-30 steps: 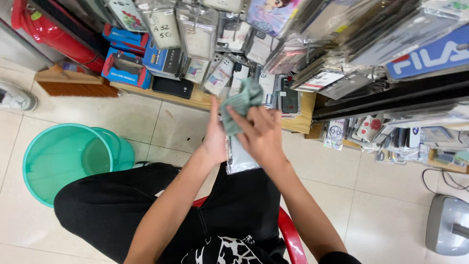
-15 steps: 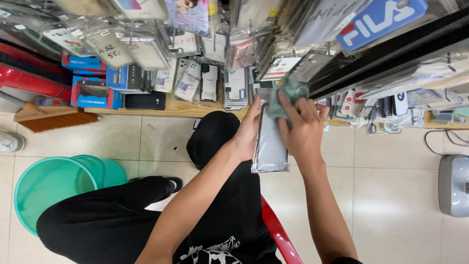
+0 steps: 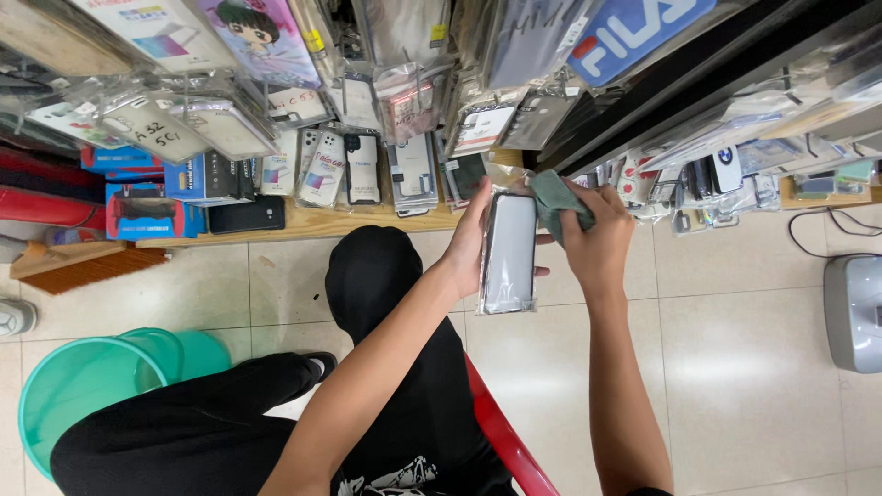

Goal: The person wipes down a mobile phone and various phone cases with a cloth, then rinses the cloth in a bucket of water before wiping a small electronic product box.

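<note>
My left hand (image 3: 470, 237) grips the left edge of a phone case in a clear plastic sleeve (image 3: 510, 253), held upright above the tiled floor. My right hand (image 3: 597, 241) is closed on a grey-green cloth (image 3: 554, 198), which presses against the upper right corner of the packaged case. Both forearms reach forward from the bottom of the view. I sit on a red chair (image 3: 501, 439), in black clothes, with one knee raised.
Racks of hanging packaged phone cases (image 3: 367, 101) fill the top. A low wooden shelf (image 3: 303, 223) holds blue boxes (image 3: 152, 207) and a black phone. A green bucket (image 3: 78, 386) stands at the lower left, a grey device (image 3: 853, 310) at the right, a brush (image 3: 73, 266) at the left.
The view has swung left and closer. The cloth has moved from covering the case's top to its upper right corner, leaving the case's face visible. Both hands keep their hold.
</note>
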